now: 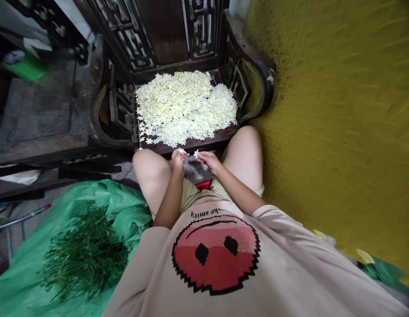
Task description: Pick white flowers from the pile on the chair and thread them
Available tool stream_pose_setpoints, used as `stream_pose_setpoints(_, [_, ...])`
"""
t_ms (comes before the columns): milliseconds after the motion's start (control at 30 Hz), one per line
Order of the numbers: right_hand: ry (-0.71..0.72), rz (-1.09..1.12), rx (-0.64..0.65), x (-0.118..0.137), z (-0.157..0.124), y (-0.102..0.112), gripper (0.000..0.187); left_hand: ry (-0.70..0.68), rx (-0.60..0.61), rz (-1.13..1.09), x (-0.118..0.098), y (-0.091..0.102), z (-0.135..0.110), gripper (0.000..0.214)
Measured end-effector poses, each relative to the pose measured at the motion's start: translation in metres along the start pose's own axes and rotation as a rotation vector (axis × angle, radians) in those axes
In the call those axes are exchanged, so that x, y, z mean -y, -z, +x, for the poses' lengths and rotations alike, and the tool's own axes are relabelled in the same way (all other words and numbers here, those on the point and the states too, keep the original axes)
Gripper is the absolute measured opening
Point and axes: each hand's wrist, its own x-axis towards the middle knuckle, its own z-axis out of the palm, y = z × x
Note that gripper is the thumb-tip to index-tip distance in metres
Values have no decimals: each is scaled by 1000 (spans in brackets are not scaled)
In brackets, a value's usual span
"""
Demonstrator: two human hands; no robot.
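A broad heap of small white flowers (187,105) covers most of the seat of a dark carved wooden chair (220,135). Just in front of the seat edge, between my knees, my left hand (178,160) is closed in a pinch with a white flower (181,151) at its fingertips. Close beside it on the right, my right hand (207,160) pinches another white flower (196,153) between thumb and fingers. A small gap separates the two hands. Some fingers are hidden from above.
A bunch of thin green stems (88,253) lies on a green plastic sheet (125,198) to the left. Beyond it stands a dark wooden table (42,110) bearing a green box (24,65). A yellow textured wall (336,110) rises on the right. The chair's curved armrests flank the flowers.
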Motion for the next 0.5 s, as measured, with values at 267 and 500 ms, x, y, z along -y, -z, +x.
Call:
stream_pose_setpoints(267, [-26,-9,-29,0,-1,0,25,-385,118,436,17,-15,-22,5])
stream_pose_setpoints(500, [-36,-31,-46,-1,-1,1,25,-295,265,312,14,-14,-21,12])
